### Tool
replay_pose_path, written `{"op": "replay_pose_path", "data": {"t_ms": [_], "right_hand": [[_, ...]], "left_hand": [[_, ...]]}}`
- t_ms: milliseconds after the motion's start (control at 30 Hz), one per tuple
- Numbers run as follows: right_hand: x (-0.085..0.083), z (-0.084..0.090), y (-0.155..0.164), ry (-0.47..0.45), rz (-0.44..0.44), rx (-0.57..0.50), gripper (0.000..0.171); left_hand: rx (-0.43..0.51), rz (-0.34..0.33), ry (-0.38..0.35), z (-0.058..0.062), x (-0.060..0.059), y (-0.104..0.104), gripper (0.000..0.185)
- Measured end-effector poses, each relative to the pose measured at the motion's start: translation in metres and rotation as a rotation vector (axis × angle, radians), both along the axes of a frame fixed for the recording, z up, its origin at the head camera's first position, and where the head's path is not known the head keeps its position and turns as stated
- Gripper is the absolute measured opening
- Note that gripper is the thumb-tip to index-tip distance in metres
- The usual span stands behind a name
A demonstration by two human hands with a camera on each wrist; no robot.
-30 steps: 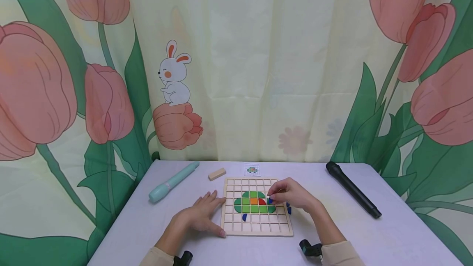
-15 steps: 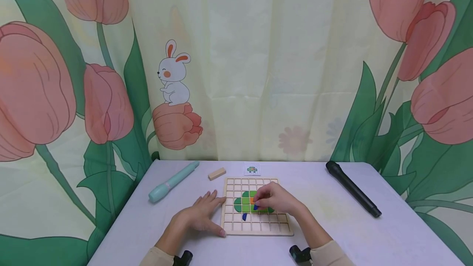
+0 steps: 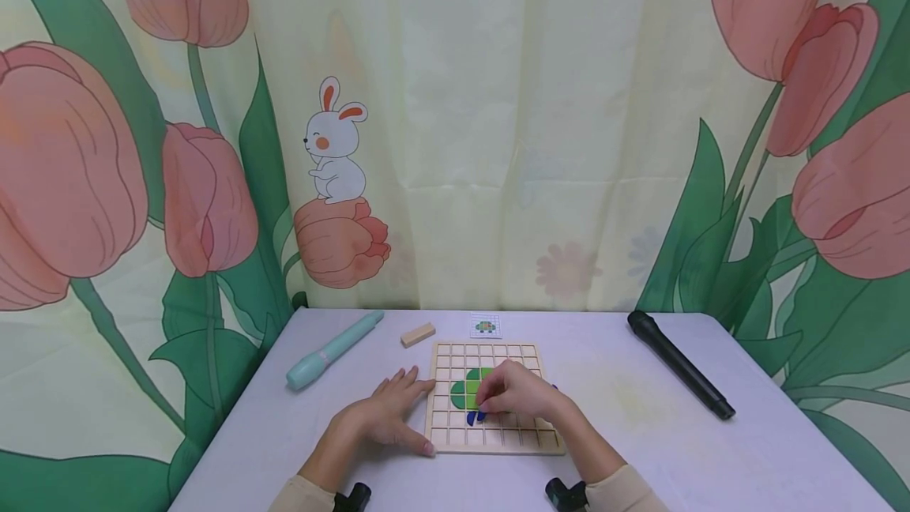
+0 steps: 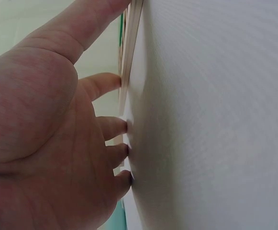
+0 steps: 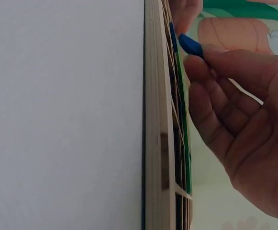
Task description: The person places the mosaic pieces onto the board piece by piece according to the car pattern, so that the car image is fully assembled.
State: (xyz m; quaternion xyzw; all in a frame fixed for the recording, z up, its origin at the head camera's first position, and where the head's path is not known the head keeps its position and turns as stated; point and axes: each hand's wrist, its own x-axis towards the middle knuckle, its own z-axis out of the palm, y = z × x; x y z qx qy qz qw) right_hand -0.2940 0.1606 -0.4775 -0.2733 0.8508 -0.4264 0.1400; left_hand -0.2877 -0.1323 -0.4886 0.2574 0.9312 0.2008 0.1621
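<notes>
pale table [image 3: 640,433], tulip curtain behind. right hand [image 3: 515,395] pinches blue piece [image 5: 190,45], poised just above wooden grid board [image 3: 448,439]; apparently nearest the blue tile [image 3: 470,418] beneath its fingertips. left hand [image 3: 384,417] flat, fingers straight, touching board's left edge.

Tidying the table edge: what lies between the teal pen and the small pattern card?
In the head view, a small wooden block lies between the teal pen and the pattern card.

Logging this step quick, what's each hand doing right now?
Left hand: open, fingers flat beside the puzzle board.
Right hand: pinching a blue piece.
</notes>
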Motion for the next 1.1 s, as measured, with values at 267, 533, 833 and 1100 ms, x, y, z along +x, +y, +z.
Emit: {"op": "replay_pose_path", "data": {"t_ms": [267, 533, 833, 1100], "right_hand": [[0.003, -0.003, -0.004, -0.017, -0.013, 0.028, 0.008], [0.003, -0.005, -0.008, 0.023, -0.028, 0.070, 0.011], [0.003, 0.001, -0.001, 0.055, -0.060, 0.081, 0.006], [-0.001, 0.012, 0.016, 0.075, -0.096, 0.038, 0.007]], "left_hand": [[-0.003, 0.004, -0.005, 0.000, 0.000, 0.001, 0.109], [-0.005, 0.003, -0.009, 0.000, 0.000, 0.001, 0.109], [-0.006, 0.011, -0.010, 0.001, 0.000, 0.001, 0.110], [-0.009, 0.028, -0.003, 0.001, 0.000, 0.002, 0.111]]}}
